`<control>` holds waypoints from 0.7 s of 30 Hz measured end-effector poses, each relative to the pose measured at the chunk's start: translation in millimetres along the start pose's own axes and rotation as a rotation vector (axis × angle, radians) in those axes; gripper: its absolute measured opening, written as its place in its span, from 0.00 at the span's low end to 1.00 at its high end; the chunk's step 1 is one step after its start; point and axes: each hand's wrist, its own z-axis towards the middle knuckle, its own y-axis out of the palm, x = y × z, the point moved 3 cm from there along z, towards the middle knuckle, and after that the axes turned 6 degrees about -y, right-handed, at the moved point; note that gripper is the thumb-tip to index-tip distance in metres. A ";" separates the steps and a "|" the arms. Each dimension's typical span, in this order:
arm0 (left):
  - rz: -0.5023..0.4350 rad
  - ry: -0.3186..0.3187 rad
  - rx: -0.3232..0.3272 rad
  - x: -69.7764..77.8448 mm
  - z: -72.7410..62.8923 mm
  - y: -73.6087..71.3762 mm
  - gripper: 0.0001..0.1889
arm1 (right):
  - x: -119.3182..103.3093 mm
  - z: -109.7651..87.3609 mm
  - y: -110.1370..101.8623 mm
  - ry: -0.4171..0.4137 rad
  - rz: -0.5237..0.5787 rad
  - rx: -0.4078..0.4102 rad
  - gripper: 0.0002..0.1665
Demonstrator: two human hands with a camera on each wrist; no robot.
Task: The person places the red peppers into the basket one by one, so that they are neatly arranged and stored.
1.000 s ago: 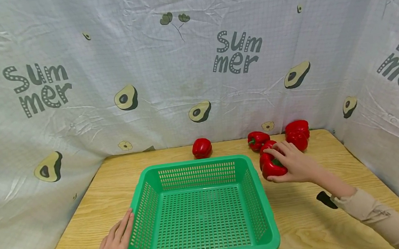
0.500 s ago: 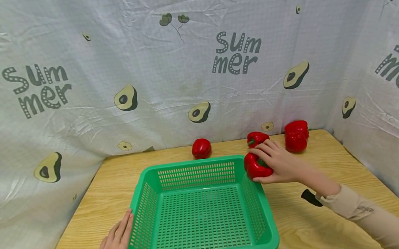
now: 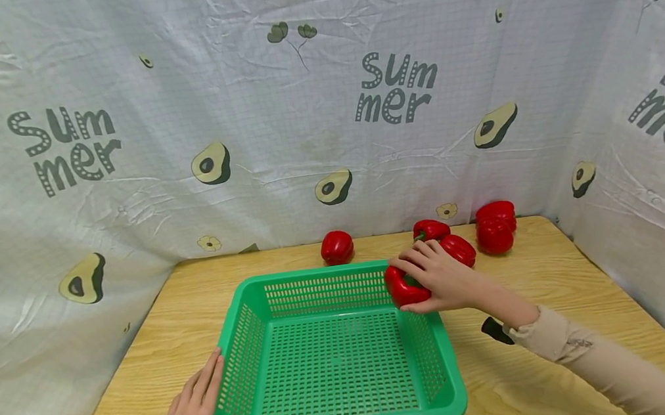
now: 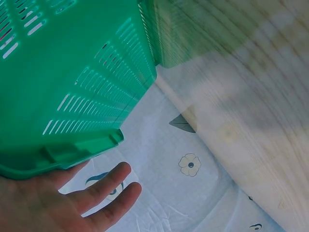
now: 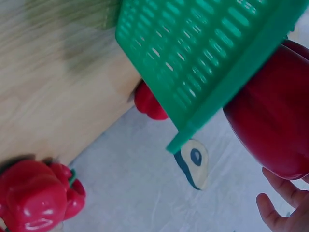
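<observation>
My right hand (image 3: 442,280) grips a red bell pepper (image 3: 400,287) at the back right corner of the green plastic basket (image 3: 326,272). The held pepper overlaps the basket's rim in the head view; its green stem is partly hidden by the fingers. In the right wrist view the pepper (image 5: 275,111) shows large beside the basket's wall, with fingertips against its lower side. My left hand (image 3: 190,411) rests at the basket's front left corner, fingers straight along the left rim and thumb on the front rim. The basket's bottom is bare mesh.
Behind the basket lies one red pepper (image 3: 337,247). Back right are several more, among them a pepper (image 3: 459,249) just behind my right hand, a pepper (image 3: 429,229) by the wall and a pepper (image 3: 494,235). A printed cloth (image 3: 266,127) hangs round the wooden table (image 3: 531,302).
My right hand has carried the pepper leftward from the pepper group to the basket's back right corner, uncovering another pepper behind it. The left hand and basket have stayed put.
</observation>
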 end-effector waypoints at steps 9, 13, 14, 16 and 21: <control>-0.011 0.001 -0.003 0.5 -0.4 1.9 0.52 | -6.1 0.5 24.0 0.026 0.026 -0.059 0.41; -0.003 0.007 0.018 1.3 -1.7 2.2 0.52 | -8.7 -0.6 33.3 0.026 0.023 -0.105 0.42; 0.000 0.008 0.021 1.3 -1.8 2.2 0.52 | -9.1 -0.6 34.9 0.027 0.020 -0.119 0.42; 0.001 0.007 0.024 1.3 -1.8 2.3 0.52 | -9.5 -0.3 37.2 0.035 0.018 -0.142 0.42; 0.005 -0.001 0.014 1.1 -0.5 2.1 0.52 | -8.7 3.3 40.8 0.045 0.025 -0.197 0.41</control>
